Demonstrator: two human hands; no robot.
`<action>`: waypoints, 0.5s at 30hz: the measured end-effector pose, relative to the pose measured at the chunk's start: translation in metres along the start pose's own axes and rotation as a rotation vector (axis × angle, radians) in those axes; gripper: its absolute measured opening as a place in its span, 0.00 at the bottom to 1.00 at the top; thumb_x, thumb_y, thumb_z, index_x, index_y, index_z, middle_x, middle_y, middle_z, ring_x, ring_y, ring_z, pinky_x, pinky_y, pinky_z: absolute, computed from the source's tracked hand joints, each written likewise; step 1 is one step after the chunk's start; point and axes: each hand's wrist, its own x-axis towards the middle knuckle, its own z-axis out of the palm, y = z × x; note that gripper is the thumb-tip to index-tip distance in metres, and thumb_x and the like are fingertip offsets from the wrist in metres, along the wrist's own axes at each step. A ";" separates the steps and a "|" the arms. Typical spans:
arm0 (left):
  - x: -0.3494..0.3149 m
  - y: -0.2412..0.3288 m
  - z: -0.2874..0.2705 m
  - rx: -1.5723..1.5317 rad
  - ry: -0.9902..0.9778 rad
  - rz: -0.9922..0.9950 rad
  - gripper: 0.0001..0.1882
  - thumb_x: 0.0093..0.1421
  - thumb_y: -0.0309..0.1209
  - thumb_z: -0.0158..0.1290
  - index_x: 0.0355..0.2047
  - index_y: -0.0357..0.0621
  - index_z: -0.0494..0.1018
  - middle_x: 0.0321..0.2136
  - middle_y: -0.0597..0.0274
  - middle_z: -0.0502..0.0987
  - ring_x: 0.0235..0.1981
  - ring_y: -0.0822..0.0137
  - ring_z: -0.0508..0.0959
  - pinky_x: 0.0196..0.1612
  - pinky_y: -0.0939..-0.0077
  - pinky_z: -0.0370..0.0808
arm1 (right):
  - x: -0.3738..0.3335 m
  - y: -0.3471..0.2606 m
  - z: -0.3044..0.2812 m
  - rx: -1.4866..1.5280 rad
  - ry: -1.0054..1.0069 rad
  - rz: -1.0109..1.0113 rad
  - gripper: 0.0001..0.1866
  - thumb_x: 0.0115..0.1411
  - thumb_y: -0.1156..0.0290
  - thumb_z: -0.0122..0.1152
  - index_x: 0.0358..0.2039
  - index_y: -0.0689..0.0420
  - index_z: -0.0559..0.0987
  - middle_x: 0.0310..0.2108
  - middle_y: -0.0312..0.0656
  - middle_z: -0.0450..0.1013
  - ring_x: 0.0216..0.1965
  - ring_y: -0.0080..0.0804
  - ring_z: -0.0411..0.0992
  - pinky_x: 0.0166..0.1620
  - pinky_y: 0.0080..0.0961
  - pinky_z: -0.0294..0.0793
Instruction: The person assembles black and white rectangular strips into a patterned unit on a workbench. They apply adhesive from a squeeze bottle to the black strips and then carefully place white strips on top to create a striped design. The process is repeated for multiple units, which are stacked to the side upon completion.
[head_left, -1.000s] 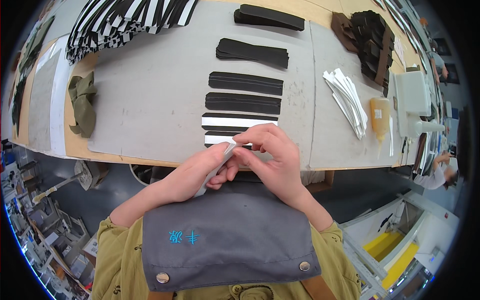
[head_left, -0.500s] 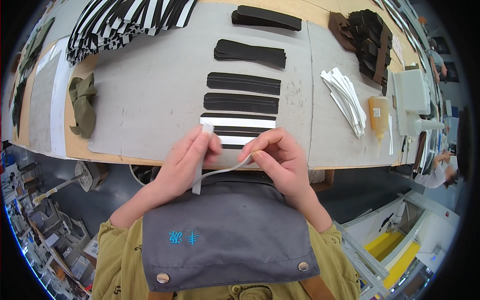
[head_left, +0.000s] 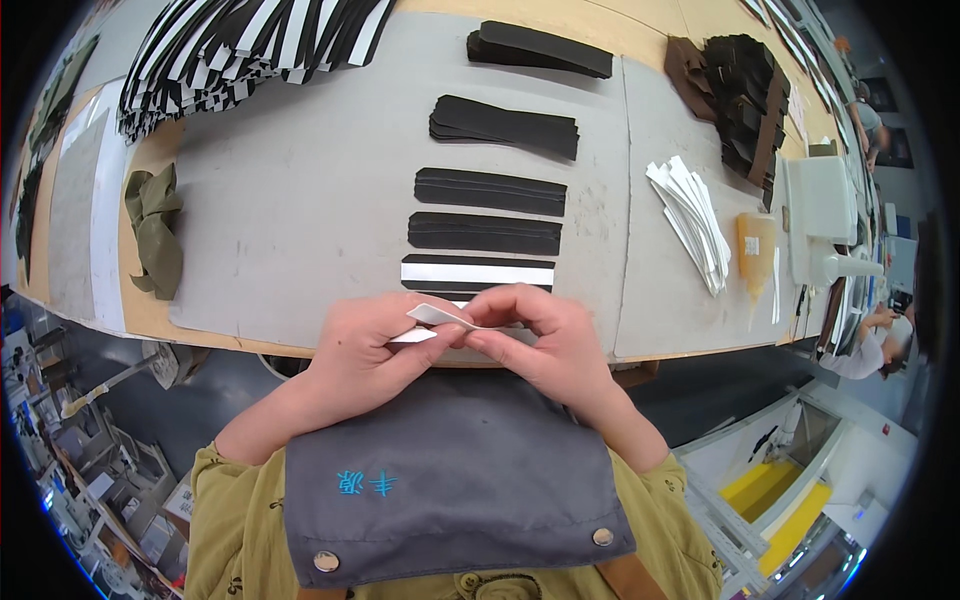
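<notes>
We pinch a white strip (head_left: 440, 318) between our left hand (head_left: 372, 345) and right hand (head_left: 545, 335), both closed on it at the table (head_left: 300, 200) edge. Its long axis runs left to right, just nearer than the black strips (head_left: 485, 232).

Both hands, left hand (head_left: 365, 345) and right hand (head_left: 545, 340), pinch a white strip (head_left: 440, 316) just below 5 black stacks (head_left: 485, 232) on the table (head_left: 300, 220).
</notes>
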 end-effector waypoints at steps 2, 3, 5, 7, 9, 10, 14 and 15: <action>0.004 -0.005 -0.003 0.048 0.026 0.095 0.06 0.65 0.25 0.63 0.42 0.43 0.83 0.34 0.59 0.84 0.33 0.64 0.84 0.34 0.72 0.79 | 0.003 -0.001 0.002 0.023 -0.002 0.108 0.09 0.66 0.72 0.70 0.44 0.62 0.84 0.41 0.40 0.83 0.43 0.26 0.82 0.47 0.24 0.81; 0.005 -0.008 -0.004 0.119 0.062 0.127 0.07 0.63 0.25 0.63 0.42 0.44 0.83 0.34 0.60 0.84 0.33 0.64 0.84 0.34 0.72 0.79 | 0.006 -0.001 0.002 -0.014 0.018 0.086 0.08 0.66 0.73 0.69 0.44 0.62 0.84 0.39 0.40 0.83 0.41 0.27 0.81 0.45 0.24 0.81; 0.007 -0.013 -0.007 0.260 0.133 0.187 0.10 0.60 0.25 0.65 0.43 0.44 0.82 0.34 0.62 0.83 0.32 0.63 0.83 0.34 0.72 0.78 | 0.012 -0.001 0.002 -0.087 0.057 0.041 0.07 0.67 0.73 0.67 0.42 0.62 0.84 0.37 0.41 0.82 0.38 0.28 0.81 0.41 0.25 0.80; 0.006 -0.025 -0.015 0.507 0.185 0.228 0.11 0.58 0.24 0.66 0.43 0.44 0.83 0.32 0.62 0.82 0.31 0.61 0.82 0.32 0.70 0.76 | 0.021 -0.007 -0.004 -0.258 0.131 -0.003 0.07 0.66 0.73 0.67 0.41 0.62 0.83 0.35 0.42 0.81 0.34 0.31 0.80 0.38 0.27 0.78; 0.003 -0.035 -0.020 0.732 0.225 0.275 0.18 0.51 0.24 0.68 0.44 0.48 0.84 0.32 0.65 0.81 0.28 0.62 0.78 0.30 0.69 0.74 | 0.032 -0.008 -0.009 -0.400 0.187 -0.048 0.06 0.66 0.73 0.66 0.40 0.62 0.83 0.31 0.43 0.78 0.31 0.37 0.77 0.35 0.30 0.75; 0.002 -0.035 -0.019 0.782 0.226 0.283 0.20 0.49 0.24 0.68 0.45 0.49 0.84 0.32 0.67 0.80 0.28 0.63 0.77 0.30 0.69 0.73 | 0.038 -0.008 -0.009 -0.423 0.177 -0.092 0.06 0.66 0.72 0.66 0.39 0.61 0.83 0.31 0.43 0.78 0.31 0.37 0.77 0.35 0.30 0.75; 0.003 -0.039 -0.018 0.914 0.234 0.300 0.28 0.43 0.24 0.67 0.49 0.52 0.84 0.33 0.71 0.79 0.27 0.67 0.73 0.30 0.72 0.70 | 0.057 -0.007 -0.005 -0.500 0.133 -0.161 0.06 0.66 0.71 0.66 0.37 0.61 0.82 0.31 0.43 0.77 0.31 0.40 0.76 0.35 0.33 0.74; 0.003 -0.042 -0.018 0.928 0.239 0.299 0.30 0.41 0.24 0.67 0.50 0.53 0.84 0.34 0.72 0.79 0.27 0.67 0.72 0.30 0.73 0.70 | 0.061 -0.007 -0.004 -0.516 0.119 -0.150 0.07 0.66 0.70 0.66 0.37 0.60 0.82 0.30 0.43 0.77 0.31 0.40 0.76 0.35 0.33 0.74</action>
